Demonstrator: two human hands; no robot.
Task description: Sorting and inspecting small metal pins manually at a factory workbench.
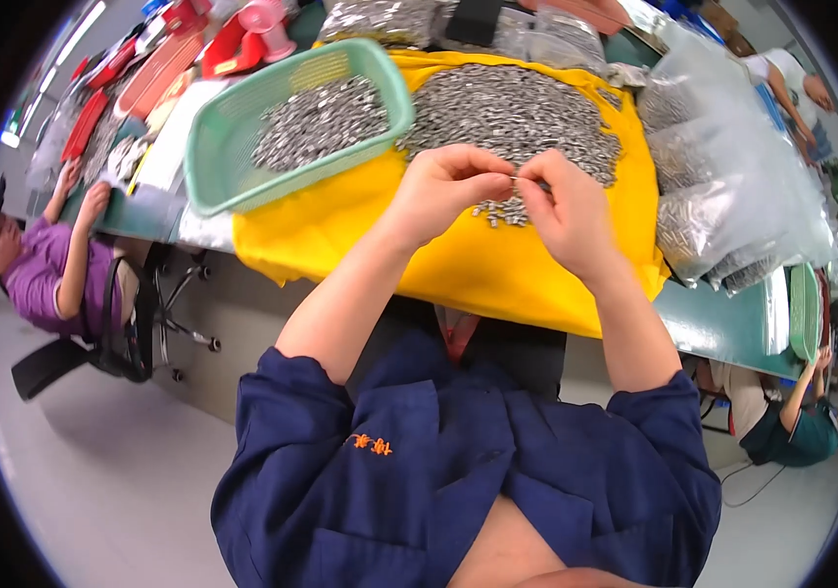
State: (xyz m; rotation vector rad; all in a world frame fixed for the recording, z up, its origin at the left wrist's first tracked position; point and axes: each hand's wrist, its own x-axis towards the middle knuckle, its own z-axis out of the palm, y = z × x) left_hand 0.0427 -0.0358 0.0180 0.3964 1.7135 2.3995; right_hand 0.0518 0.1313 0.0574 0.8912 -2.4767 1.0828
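Fingers [484, 162] of the left hand [429, 196] and right hand [575, 216] come together over a yellow cloth [331, 230], each thumb and forefinger pinched on a tiny piece [514, 179] between the two hands. The piece sits right at the fingertips; it is so small, and so largely covered by them, that its shape cannot be made out. How the remaining fingers are placed is hard to tell, since they curl out of sight behind the hands.

Just below the pinch in the view, a small cluster of metal parts [503, 212] lies on the cloth, its right edge meeting the outline of the right hand. Beyond the fingertips spreads a broad heap of similar grey parts [512, 108]; the hands hide its near edge, so whether cluster and heap join cannot be told. To the left, a green basket [205, 162] rests partly on the cloth, with more parts [326, 118] gathered toward its right side. Clear bags [688, 220] of parts stand at the right on the green bench [713, 318], their contents blurred by the plastic. At the far side, a dark flat object [473, 22] is cut off by the upper edge.
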